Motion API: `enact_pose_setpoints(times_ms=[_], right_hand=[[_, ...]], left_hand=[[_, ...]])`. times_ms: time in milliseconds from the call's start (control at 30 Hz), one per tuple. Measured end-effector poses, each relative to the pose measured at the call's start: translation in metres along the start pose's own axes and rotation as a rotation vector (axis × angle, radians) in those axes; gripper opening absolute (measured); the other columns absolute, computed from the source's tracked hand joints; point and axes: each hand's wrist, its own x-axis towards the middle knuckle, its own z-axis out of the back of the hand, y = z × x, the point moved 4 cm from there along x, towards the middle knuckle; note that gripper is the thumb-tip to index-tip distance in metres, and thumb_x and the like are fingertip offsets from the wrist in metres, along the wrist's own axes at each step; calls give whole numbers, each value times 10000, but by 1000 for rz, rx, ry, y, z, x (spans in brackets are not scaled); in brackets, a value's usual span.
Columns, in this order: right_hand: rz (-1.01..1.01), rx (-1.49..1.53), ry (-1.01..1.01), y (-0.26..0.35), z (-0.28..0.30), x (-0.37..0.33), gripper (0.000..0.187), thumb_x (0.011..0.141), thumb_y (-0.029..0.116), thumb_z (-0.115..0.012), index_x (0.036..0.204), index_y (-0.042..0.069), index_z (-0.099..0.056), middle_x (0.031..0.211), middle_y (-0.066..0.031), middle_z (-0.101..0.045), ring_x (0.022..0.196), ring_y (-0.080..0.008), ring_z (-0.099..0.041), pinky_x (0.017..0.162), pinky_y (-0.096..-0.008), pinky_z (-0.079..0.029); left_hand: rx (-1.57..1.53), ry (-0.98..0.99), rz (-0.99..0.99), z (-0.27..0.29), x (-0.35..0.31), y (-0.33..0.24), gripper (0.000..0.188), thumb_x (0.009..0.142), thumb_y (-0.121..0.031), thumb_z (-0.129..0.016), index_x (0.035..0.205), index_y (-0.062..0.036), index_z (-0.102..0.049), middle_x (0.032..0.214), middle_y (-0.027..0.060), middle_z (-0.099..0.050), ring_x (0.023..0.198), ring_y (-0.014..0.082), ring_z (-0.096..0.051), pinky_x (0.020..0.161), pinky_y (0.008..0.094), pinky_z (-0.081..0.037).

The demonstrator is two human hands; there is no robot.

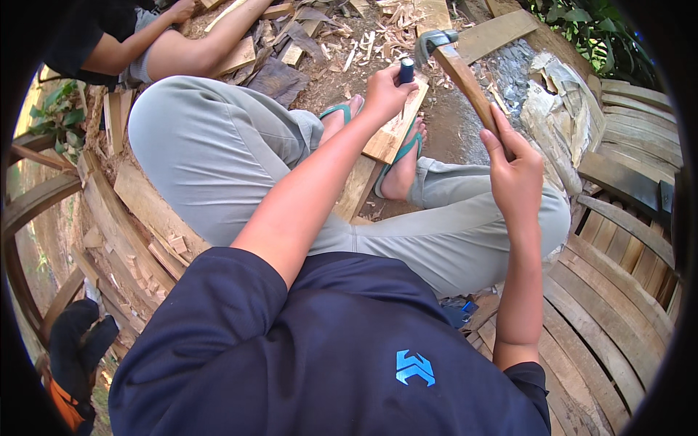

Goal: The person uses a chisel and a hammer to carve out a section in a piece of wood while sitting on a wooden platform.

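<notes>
- Hands: left hand (387, 94) is closed round the tool (406, 70); right hand (515, 163) grips the hammer (465, 78).
- Board (392, 136): lies between the feet (398, 182); brace it, since blows may shift it.
- Hammer: is held near the tool, not touching; swing squarely, in line with the tool.
- Tool: stands over the board, tip hidden; keep it steady and the grip below its top end.

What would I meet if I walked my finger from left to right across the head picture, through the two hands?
Leafy plant → raised left knee → left hand gripping a dark blue handle → hammer head → right hand → curved boards.
</notes>
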Motion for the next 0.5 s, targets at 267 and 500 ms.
enact_pose_setpoints(times_ms=[267, 500], right_hand=[[-17, -29, 26, 4, -4, 0, 401, 951, 234, -718, 1350, 212, -695, 884, -93, -705, 694, -204, -600, 678, -342, -487], [-2, -80, 38, 12, 3, 4, 394, 954, 250, -705, 1346, 220, -695, 862, -103, -691, 730, -258, -633, 686, -381, -490]], left_hand=[[-73, -2, -9, -4, -3, 5, 222, 843, -20, -807, 1042, 32, -722, 943, 80, -772, 871, 108, -720, 776, 279, -568], [-63, 54, 29, -8, -2, 5, 305, 876, -9, -791, 1160, 42, -691, 1060, 89, -758, 980, 134, -725, 864, 278, -577]])
